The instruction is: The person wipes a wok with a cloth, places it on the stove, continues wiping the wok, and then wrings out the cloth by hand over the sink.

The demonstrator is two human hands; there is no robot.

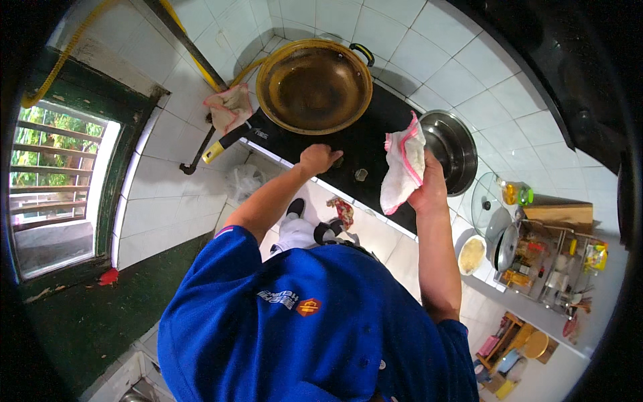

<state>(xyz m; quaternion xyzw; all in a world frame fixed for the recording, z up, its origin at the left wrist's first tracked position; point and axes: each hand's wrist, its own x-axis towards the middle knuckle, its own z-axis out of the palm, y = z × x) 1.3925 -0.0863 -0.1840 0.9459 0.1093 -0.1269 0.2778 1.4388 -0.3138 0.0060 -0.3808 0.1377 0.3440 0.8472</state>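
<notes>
A large brown wok (321,88) stands on the far left part of the black stove top (379,125). Below it, my left hand (319,160) is at the stove's front edge, fingers curled by a control knob (338,162); the contact is partly hidden. A second round knob (360,174) lies just to the right. My right hand (432,183) grips a white cloth with pink edging (402,163), which hangs over the stove's right part. Behind that hand sits an empty stainless steel pot (452,151).
The wok's black-and-yellow handle (228,142) juts left beside a pipe with another cloth (231,108). At right are a glass lid (485,205), an oval dish (472,255) and a rack of condiments (537,261). A patterned rag (342,212) lies on the floor.
</notes>
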